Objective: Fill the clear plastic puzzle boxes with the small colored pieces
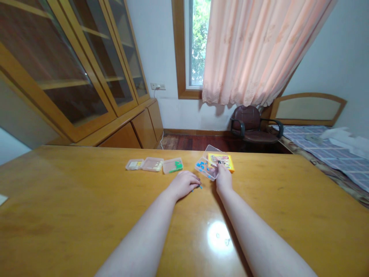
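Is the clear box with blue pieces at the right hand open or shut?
Open: the lid is swung back from the box, leaving the blue pieces uncovered.

No wording is legible, the print on the yellow box (227,158) at one o'clock being too small.

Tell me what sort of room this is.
Probably a bedroom in a home: a bed with a wood-framed headboard on the right, a pink curtain at the window, and a glass-fronted cabinet on the left.
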`<move>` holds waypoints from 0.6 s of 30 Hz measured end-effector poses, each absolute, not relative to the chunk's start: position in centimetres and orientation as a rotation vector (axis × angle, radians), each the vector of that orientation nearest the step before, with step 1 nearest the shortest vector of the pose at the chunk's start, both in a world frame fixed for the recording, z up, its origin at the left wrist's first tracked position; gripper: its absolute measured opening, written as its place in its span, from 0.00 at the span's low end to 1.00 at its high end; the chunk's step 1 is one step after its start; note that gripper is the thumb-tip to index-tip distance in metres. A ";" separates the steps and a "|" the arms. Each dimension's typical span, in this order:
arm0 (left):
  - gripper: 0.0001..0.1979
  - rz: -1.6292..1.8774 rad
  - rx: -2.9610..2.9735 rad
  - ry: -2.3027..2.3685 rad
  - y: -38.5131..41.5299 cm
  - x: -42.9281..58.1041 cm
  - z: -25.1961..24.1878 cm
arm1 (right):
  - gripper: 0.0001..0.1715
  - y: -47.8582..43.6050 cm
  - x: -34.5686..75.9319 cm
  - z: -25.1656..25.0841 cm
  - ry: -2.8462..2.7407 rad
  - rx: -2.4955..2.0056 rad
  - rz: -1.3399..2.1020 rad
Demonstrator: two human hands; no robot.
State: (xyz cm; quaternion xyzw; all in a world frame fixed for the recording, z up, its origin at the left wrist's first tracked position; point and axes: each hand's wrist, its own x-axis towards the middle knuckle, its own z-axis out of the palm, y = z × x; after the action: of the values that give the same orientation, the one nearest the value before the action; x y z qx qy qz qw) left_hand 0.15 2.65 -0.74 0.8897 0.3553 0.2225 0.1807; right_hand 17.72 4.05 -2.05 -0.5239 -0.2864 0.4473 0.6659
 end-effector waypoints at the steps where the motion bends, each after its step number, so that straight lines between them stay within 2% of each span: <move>1: 0.09 0.632 2.528 1.032 2.7 0.1 -0.7 | 0.12 4.1 17.7 -2.2 -0.640 -1.177 1.021; 8: 0.05 0.597 2.528 1.323 2.9 -0.2 -0.4 | 0.12 4.1 17.7 -2.2 -0.592 -1.161 1.063; 18: 0.03 0.615 2.496 1.433 3.1 -0.3 -0.9 | 0.13 4.2 17.8 -2.6 -0.649 -1.170 1.033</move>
State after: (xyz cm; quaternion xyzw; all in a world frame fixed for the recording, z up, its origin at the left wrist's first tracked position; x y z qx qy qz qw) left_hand -0.27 3.15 -0.90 0.8439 0.4845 0.2079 0.0993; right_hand 17.78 4.19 -2.64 -0.5179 -0.2873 0.4571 0.6636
